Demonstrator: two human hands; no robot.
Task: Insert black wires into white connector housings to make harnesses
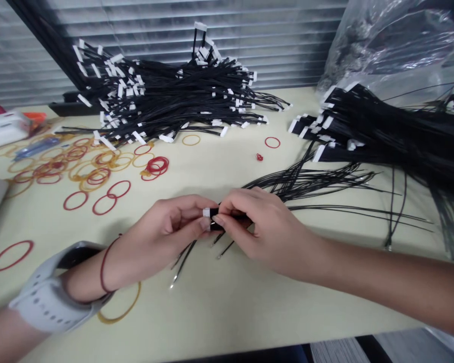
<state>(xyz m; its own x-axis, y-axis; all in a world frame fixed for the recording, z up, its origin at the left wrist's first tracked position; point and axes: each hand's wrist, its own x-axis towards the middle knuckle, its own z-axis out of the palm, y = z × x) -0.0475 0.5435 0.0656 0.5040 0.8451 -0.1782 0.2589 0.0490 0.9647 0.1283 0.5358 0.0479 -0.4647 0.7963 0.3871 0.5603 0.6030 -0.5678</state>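
Both my hands meet at the middle of the table over a small bundle of black wires (213, 220) with white connector ends. My left hand (162, 233) pinches the bundle's white-tipped end with thumb and fingers. My right hand (261, 227) is closed around the same bundle from the right. A few thin wire tails (185, 259) hang out below my hands onto the table. A grey watch (47, 297) and a red band sit on my left wrist.
A big heap of black wires with white connectors (166, 96) lies at the back. More wires (382, 136) spill from a clear plastic bag (397, 40) at right. Loose wires (325, 181) lie beside my right hand. Red and tan rubber bands (87, 171) litter the left.
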